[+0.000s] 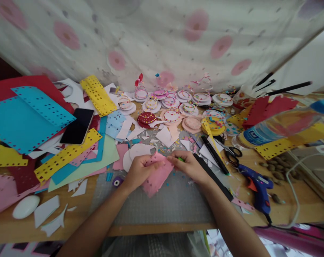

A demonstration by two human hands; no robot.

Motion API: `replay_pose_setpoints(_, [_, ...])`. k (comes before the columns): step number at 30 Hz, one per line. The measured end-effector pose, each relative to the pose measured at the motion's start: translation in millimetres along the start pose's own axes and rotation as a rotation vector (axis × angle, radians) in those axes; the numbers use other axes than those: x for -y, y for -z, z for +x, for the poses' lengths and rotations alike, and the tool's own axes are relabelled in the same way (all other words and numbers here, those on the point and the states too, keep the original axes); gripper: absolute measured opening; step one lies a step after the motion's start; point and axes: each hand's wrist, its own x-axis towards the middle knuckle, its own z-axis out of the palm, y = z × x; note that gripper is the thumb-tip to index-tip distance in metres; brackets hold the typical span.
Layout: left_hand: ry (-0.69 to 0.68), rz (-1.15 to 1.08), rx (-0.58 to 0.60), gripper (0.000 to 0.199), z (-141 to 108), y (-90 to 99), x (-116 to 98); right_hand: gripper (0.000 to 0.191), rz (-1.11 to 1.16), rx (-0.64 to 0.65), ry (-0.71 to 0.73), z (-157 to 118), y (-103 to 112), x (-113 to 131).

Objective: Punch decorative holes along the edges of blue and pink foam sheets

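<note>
Over the grey cutting mat [162,210], a pink paper piece [159,175] with small punched holes hangs between my two hands. My left hand [141,171] is closed on its left side, thumb lying across the front. At its upper right edge, my right hand [187,165] has its fingers pinched together, and a small bright green item [180,159] shows between them. What exactly the right fingertips grip is too small to make out. White round paper pieces [136,153] lie just behind my left hand.
Small decorated paper discs [171,116] stand along the back. Coloured sheets [33,117] and a phone [77,126] lie left. Right are black scissors [233,154], a marker [215,155], a blue glue gun [258,189] with its cable, and a bottle [282,125].
</note>
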Motion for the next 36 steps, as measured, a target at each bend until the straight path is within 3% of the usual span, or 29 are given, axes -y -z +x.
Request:
replay_pose_setpoints(2, [0.002,-0.049,0.052,0.046,0,1.8,0,0.042,0.025,-0.042,-0.001,0,0,-3])
replay_pose_setpoints(4, [0.013,-0.121,0.148,0.042,0,4.0,0,0.043,0.089,-0.119,-0.027,0,1,-6])
replay_pose_setpoints(6, [0.024,-0.163,0.168,0.038,0,5.2,1,0.043,0.161,-0.198,-0.035,0,2,-6])
replay_pose_setpoints(9, [0.018,-0.156,0.011,0.045,1,4.3,7,0.036,0.214,-0.188,0.013,-1,1,-4])
replay_pose_setpoints(11, [0.005,-0.130,-0.098,0.049,2,2.7,11,0.047,0.218,-0.093,0.053,-2,-2,-3])
replay_pose_setpoints(14, [-0.043,-0.098,-0.155,0.054,0,1.3,11,0.047,0.172,-0.023,0.095,-3,-7,-2])
replay_pose_setpoints(17, [-0.106,-0.117,-0.131,0.050,0,1.8,6,0.025,0.080,-0.107,0.118,-3,-10,-1])
replay_pose_setpoints(20, [-0.198,-0.220,-0.059,0.026,0,2.4,1,0.027,0.058,-0.161,0.109,-2,-7,-2])
replay_pose_setpoints(22, [-0.280,-0.301,0.008,0.053,-1,2.3,1,0.034,0.066,-0.159,0.084,-1,-6,-3])
replay_pose_setpoints(24, [-0.326,-0.306,0.044,0.056,-1,2.2,1,0.044,0.082,-0.133,0.033,-1,-7,-5])
replay_pose_setpoints(28, [-0.299,-0.264,0.052,0.029,-3,2.4,3,0.049,0.072,-0.118,0.002,0,-12,-9])
replay_pose_setpoints(33, [-0.223,-0.272,0.069,0.037,-2,1.9,3,0.050,-0.060,-0.134,0.078,2,-16,-11])
replay_pose_setpoints(36, [-0.174,-0.246,0.013,0.030,-2,2.2,3,0.042,-0.075,-0.137,0.096,3,-15,-9])
